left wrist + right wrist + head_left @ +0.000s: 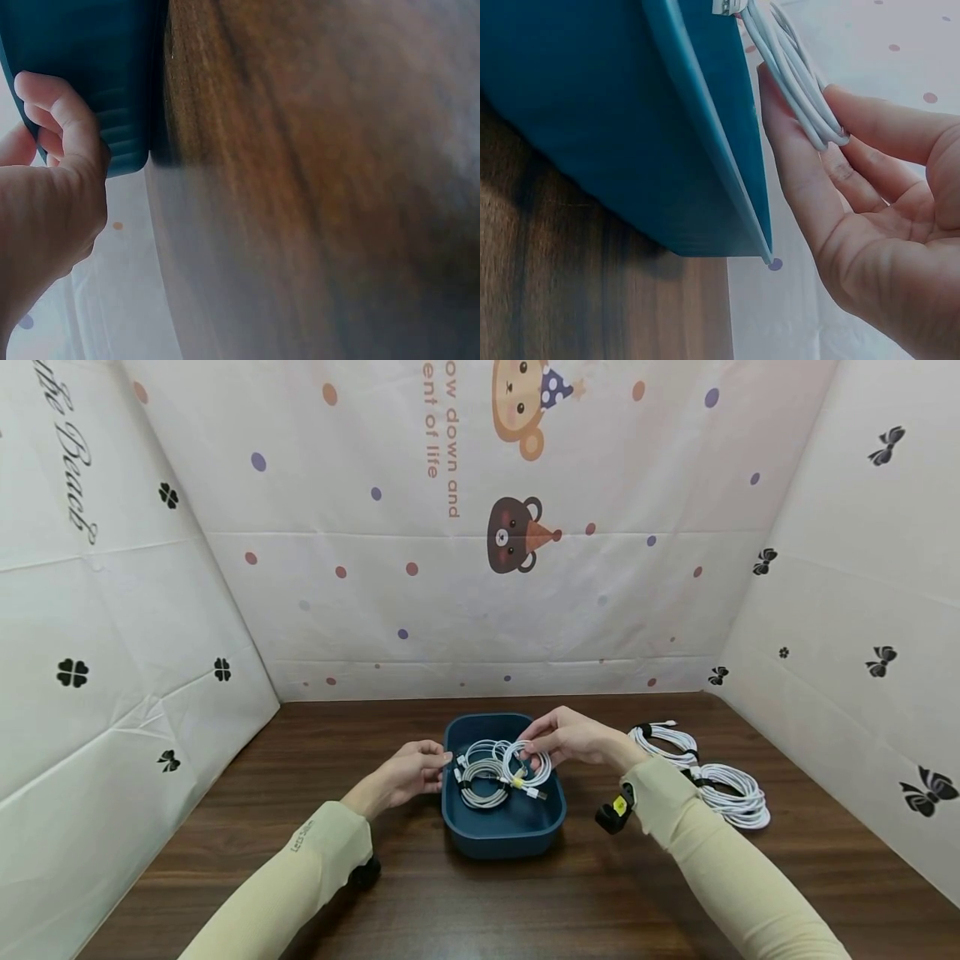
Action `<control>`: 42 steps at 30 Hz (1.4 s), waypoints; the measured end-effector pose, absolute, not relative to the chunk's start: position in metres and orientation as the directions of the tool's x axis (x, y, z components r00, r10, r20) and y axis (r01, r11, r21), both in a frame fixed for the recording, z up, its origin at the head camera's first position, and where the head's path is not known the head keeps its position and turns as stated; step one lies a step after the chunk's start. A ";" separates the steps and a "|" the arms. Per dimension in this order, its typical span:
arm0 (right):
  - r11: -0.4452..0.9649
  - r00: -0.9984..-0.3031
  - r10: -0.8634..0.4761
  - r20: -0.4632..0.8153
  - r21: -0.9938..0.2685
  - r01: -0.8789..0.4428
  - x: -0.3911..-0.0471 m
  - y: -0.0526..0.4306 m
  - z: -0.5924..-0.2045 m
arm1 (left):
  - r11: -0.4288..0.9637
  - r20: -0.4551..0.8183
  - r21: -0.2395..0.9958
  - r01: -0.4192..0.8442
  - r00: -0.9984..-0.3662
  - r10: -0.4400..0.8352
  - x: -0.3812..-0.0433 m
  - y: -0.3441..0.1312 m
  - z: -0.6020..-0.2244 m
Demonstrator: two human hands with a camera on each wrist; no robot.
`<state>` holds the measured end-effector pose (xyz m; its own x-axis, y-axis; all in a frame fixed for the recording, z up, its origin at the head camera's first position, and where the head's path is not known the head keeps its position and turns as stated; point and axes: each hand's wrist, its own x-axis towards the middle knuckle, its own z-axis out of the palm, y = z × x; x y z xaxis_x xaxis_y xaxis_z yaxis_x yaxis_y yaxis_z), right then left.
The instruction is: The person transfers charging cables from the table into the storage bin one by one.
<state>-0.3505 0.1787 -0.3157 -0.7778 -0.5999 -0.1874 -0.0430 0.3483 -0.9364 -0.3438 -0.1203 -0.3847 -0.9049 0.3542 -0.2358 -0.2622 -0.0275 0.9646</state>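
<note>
A dark blue plastic bin (502, 846) stands on the table, with coiled cables inside. My left hand (408, 772) grips the bin's left rim; in the left wrist view its fingers (67, 112) lie against the outer wall. Over the bin's right side, my right hand (573, 737) pinches a coiled white cable (791, 82) between thumb and fingers. This coil has a yellow tie and a plug hanging at its lower end. A greyish coiled cable (480, 801) with a black tie lies to its left, overlapped by it in the head view.
To the right of the bin, two more white cable coils with black straps lie on the brown wooden table (337, 743): a farther coil (678, 739) and a nearer coil (742, 814). White printed sheets (450, 610) enclose the back and both sides.
</note>
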 end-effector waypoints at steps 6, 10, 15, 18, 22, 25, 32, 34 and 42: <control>0.356 -0.776 -0.600 -0.195 -0.934 -0.041 -0.349 0.176 -0.318 | -0.026 -0.242 0.963 -0.268 -0.904 0.354 -0.344 -0.120 -0.385; 0.361 -0.773 -0.602 -0.199 -0.932 -0.041 -0.349 0.174 -0.319 | -0.028 -0.239 0.964 -0.266 -0.903 0.357 -0.345 -0.121 -0.386; 0.371 -0.763 -0.610 -0.213 -0.928 -0.038 -0.347 0.171 -0.320 | -0.031 -0.242 0.962 -0.269 -0.904 0.353 -0.345 -0.121 -0.386; 0.373 -0.760 -0.613 -0.216 -0.927 -0.037 -0.346 0.170 -0.320 | -0.028 -0.240 0.963 -0.267 -0.903 0.356 -0.345 -0.121 -0.387; 0.372 -0.755 -0.620 -0.214 -0.927 -0.043 -0.344 0.169 -0.320 | -0.032 -0.243 0.962 -0.271 -0.906 0.346 -0.345 -0.120 -0.386; 0.372 -0.749 -0.628 -0.211 -0.927 -0.051 -0.343 0.167 -0.321 | -0.035 -0.251 0.960 -0.278 -0.907 0.339 -0.345 -0.120 -0.385; 0.389 -0.744 -0.633 -0.213 -0.919 -0.068 -0.340 0.164 -0.321 | -0.028 -0.247 0.961 -0.273 -0.904 0.350 -0.345 -0.120 -0.385; 0.394 -0.739 -0.638 -0.216 -0.916 -0.072 -0.339 0.164 -0.321 | -0.030 -0.246 0.961 -0.274 -0.904 0.349 -0.345 -0.120 -0.385; 0.408 -0.731 -0.649 -0.212 -0.908 -0.099 -0.338 0.161 -0.323 | -0.026 -0.254 0.960 -0.279 -0.906 0.337 -0.345 -0.120 -0.385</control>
<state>-0.3375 0.1613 -0.3234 -0.7306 -0.6491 -0.2119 -0.0991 0.4079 -0.9076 -0.3448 -0.1199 -0.3847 -0.9064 0.3374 -0.2541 -0.2787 -0.0257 0.9600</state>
